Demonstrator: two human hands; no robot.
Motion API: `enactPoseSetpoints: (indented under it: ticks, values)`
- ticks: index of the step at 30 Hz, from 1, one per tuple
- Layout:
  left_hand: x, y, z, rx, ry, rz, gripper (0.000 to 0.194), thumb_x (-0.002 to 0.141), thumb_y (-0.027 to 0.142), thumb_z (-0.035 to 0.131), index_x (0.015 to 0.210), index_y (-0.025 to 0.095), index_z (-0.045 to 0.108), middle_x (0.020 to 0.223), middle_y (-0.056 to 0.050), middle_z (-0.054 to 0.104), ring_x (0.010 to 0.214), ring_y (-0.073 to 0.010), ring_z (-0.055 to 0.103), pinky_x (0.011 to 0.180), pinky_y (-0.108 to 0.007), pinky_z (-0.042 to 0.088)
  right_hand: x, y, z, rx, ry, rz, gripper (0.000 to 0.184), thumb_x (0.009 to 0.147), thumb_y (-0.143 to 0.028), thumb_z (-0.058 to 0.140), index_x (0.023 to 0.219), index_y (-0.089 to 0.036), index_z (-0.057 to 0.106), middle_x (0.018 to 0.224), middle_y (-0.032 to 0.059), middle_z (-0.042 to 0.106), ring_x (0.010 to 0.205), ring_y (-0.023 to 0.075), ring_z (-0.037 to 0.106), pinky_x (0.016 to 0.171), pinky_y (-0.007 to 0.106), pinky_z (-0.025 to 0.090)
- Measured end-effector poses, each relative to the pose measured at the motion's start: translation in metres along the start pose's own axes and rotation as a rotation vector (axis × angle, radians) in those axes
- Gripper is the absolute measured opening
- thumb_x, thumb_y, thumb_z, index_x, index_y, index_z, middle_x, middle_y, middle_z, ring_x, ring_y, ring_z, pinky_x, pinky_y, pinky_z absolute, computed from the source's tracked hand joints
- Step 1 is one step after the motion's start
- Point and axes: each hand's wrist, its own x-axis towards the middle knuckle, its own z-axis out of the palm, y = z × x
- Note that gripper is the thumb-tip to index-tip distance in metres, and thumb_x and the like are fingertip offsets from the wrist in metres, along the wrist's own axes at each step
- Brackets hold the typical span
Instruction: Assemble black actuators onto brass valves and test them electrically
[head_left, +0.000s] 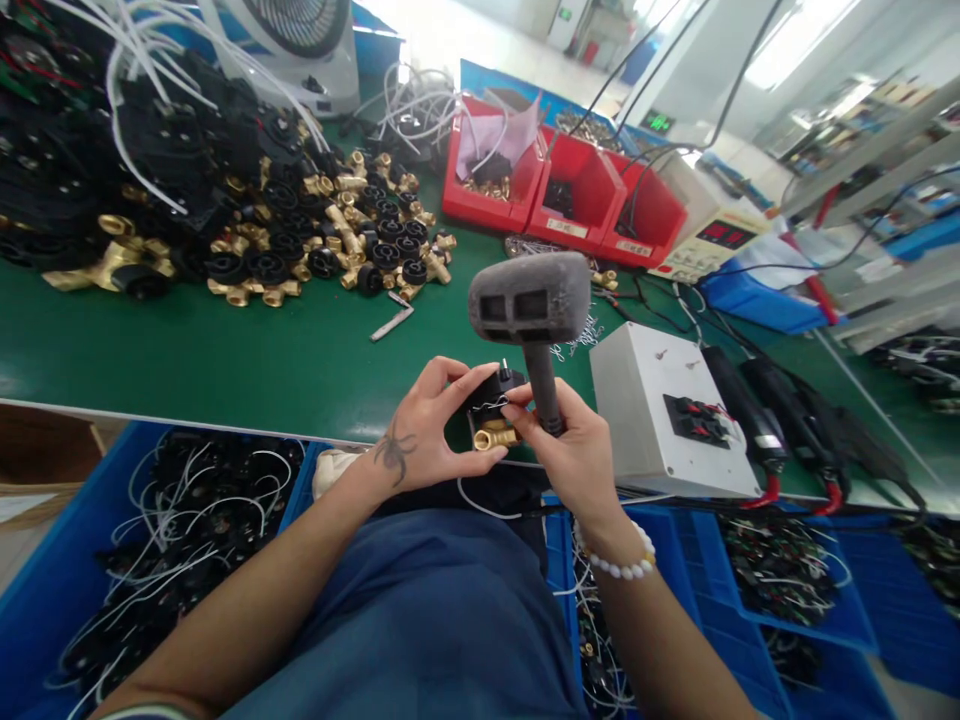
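My left hand [420, 430] grips a small black valve part with a brass fitting [491, 420], held just above the front edge of the green table [225, 350]. My right hand [574, 455] pinches the same part from the right, fingers closed, and a thin white wire hangs down from it. A grey foam-covered microphone [531, 295] on a dark stem rises right behind my right hand's fingers. Whether that hand also holds the stem is unclear.
A heap of black and brass valve parts [300, 230] covers the table's back left. Three red bins [562, 195] stand behind, a white switch box [667, 410] on the right. Blue crates [45, 590] of wired black parts sit below the table on both sides.
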Motion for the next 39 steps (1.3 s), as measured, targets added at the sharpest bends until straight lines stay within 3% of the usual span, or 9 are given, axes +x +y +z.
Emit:
enactPoseSetpoints:
  ticks: [7,14,18,23,26,28,32,39]
  values:
    - [-0.001,-0.005,0.002,-0.009,0.027,0.029,0.075,0.076,0.04,0.076,0.144,0.026,0.049,0.114,-0.006,0.055,0.103,-0.0229,0.058,0.088,-0.038,0.058,0.003,-0.002,0.001,-0.054,-0.004,-0.108,0.002,0.089,-0.023,0.068,0.089,-0.021,0.068,0.088,0.0012,0.065,0.079,0.0152,0.06,0.075,0.028,0.049]
    - [0.002,-0.002,-0.002,0.014,0.006,0.08,0.068,0.077,0.037,0.078,0.138,0.02,0.053,0.116,-0.009,0.057,0.107,-0.0241,0.059,0.091,-0.039,0.057,0.015,0.006,-0.007,-0.077,-0.141,-0.286,0.006,0.092,-0.02,0.063,0.087,-0.02,0.067,0.089,0.0022,0.066,0.082,0.0156,0.061,0.073,0.027,0.048]
    - [0.002,0.0,0.002,-0.011,0.048,0.036,0.063,0.072,0.035,0.082,0.127,0.022,0.054,0.12,-0.009,0.057,0.113,-0.0268,0.059,0.092,-0.042,0.058,0.017,0.002,-0.017,-0.14,-0.179,-0.276,0.007,0.092,-0.024,0.064,0.09,-0.019,0.068,0.085,0.002,0.064,0.079,0.0156,0.061,0.071,0.028,0.047]
    - [0.003,0.004,-0.003,-0.2,0.069,-0.102,0.046,0.073,0.029,0.081,0.108,0.023,0.051,0.11,-0.005,0.056,0.102,-0.0203,0.061,0.078,-0.033,0.059,0.005,-0.018,-0.047,-0.19,-0.016,-0.097,0.01,0.093,-0.025,0.06,0.097,-0.021,0.068,0.072,-0.0019,0.056,0.063,0.0117,0.052,0.059,0.026,0.04]
    - [0.004,0.005,-0.006,-0.189,0.05,-0.103,0.038,0.074,0.027,0.081,0.1,0.022,0.053,0.109,-0.005,0.056,0.103,-0.0208,0.059,0.081,-0.036,0.059,-0.006,-0.025,-0.066,-0.105,-0.067,0.034,0.015,0.097,-0.032,0.059,0.107,-0.023,0.064,0.064,-0.0045,0.053,0.051,0.0101,0.048,0.05,0.025,0.036]
    - [0.004,0.006,-0.006,-0.183,0.05,-0.11,0.037,0.074,0.026,0.081,0.1,0.022,0.055,0.109,-0.006,0.056,0.104,-0.021,0.059,0.082,-0.037,0.059,-0.014,-0.026,-0.074,-0.182,-0.118,0.084,0.022,0.097,-0.039,0.06,0.11,-0.023,0.066,0.061,-0.0048,0.051,0.048,0.0098,0.044,0.045,0.025,0.032]
    - [0.003,0.006,-0.004,-0.176,0.088,-0.091,0.035,0.074,0.026,0.081,0.099,0.021,0.056,0.109,-0.006,0.056,0.102,-0.0208,0.059,0.082,-0.036,0.058,-0.027,-0.023,-0.078,-0.351,-0.002,0.028,0.031,0.099,-0.049,0.056,0.102,-0.021,0.069,0.066,-0.0007,0.056,0.056,0.012,0.05,0.05,0.027,0.036]
    - [0.003,0.007,-0.006,-0.154,0.087,-0.091,0.034,0.074,0.025,0.081,0.098,0.02,0.057,0.109,-0.006,0.056,0.103,-0.0206,0.058,0.083,-0.035,0.057,-0.037,-0.019,-0.062,-0.095,0.202,-0.033,0.034,0.105,-0.05,0.046,0.092,-0.022,0.062,0.07,0.0,0.057,0.055,0.0112,0.049,0.05,0.026,0.038]
